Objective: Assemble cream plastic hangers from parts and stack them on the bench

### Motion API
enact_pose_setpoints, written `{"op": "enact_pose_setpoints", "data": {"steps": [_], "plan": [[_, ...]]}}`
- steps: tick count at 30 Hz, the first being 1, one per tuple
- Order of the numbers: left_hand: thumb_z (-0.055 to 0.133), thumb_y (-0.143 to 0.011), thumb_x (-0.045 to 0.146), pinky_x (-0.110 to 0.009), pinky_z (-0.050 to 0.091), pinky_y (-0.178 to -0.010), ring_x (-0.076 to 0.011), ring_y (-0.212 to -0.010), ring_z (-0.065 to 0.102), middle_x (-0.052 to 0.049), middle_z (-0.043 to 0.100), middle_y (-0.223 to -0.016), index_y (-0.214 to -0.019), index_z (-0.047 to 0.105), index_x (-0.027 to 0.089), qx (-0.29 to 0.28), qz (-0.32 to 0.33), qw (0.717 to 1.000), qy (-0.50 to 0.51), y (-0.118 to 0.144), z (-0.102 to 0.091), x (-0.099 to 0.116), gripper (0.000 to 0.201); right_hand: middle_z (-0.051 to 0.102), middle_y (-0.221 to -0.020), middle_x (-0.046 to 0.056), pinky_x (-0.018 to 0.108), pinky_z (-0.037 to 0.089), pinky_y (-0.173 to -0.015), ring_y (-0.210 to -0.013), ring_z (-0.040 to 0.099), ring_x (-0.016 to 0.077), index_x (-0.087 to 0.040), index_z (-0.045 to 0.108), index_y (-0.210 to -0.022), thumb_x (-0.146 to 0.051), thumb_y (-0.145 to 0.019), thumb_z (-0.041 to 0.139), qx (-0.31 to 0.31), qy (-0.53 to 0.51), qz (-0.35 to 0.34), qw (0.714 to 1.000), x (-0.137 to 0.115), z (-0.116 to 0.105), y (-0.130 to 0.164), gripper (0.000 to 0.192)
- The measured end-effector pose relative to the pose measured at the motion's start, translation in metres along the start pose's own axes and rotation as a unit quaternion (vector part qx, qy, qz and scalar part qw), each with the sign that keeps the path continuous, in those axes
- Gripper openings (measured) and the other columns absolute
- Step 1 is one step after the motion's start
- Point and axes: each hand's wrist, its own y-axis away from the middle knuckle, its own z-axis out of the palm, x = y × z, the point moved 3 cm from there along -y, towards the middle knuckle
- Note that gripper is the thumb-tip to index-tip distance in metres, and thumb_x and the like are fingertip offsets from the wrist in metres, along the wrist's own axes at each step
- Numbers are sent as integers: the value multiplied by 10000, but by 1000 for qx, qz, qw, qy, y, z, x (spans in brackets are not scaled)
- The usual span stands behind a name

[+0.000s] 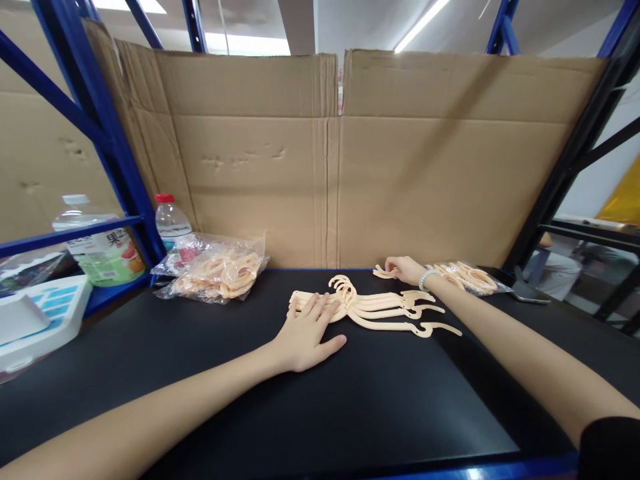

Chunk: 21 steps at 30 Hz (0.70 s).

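**A:** Head view. What lies under the hands?

**B:** A stack of hangers [373, 308], pale cream plastic, thin and flat, fanned slightly so that several hooks show at the middle and several arm tips splay at the right. The stack rests on the black table [250, 400], near its middle and towards the back edge.

**A:** Its long axis?

**B:** Roughly left to right across the table, tilting a little towards the viewer at the right end. The hooks curl up and away, towards the cardboard wall [325, 160]; the notched arm tips point right.

**A:** The left hand [307, 333]?

**B:** Palm down, fingers spread wide and flat, pressing on the left end of the stack. It grips nothing.

**A:** The right hand [406, 269]?

**B:** Farther back, just beyond the stack, fingers curled narrowly on a single hanger [383, 272] that lies on the table apart from the stack. A bead bracelet [425, 279] circles the wrist. Whether the fingers pinch the piece or only rest on it cannot be told.

**A:** Surroundings?

**B:** A clear bag of hangers [220, 270] sits at the back left; a second bag [470, 277] lies just right of the right hand. A red-capped bottle [170, 223] stands behind the left bag, against the blue rack post [107, 143]. A larger bottle [97, 247] with a green label stands beyond the post.
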Motion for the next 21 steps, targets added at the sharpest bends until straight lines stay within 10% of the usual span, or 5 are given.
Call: {"op": "enact_pose_setpoints", "data": {"steps": [13, 21], "plan": [[236, -896, 667, -643, -2, -1090, -323, -1433, 69, -122, 128, -1552, -1491, 188, 200, -8, -8, 1000, -9, -1, -1, 1, 757, 651, -1126, 87, 385, 428, -971, -1091, 575, 219, -162, 632, -1061, -146, -863, 552, 107, -57, -16, 992, -5, -18, 29, 214], [214, -888, 688, -633, -24, -1093, -315, -1435, 55, -97, 101, -1556, -1495, 164, 218, -17, -12, 1000, -17, -3, -1, 1, 770, 419, -1433, 178, 446, 328, -1081, -1318, 396, 303, -84, 420, -1386, -591, -874, 435, 61, -94, -82, 990, -64, 7, 106, 722]]}}
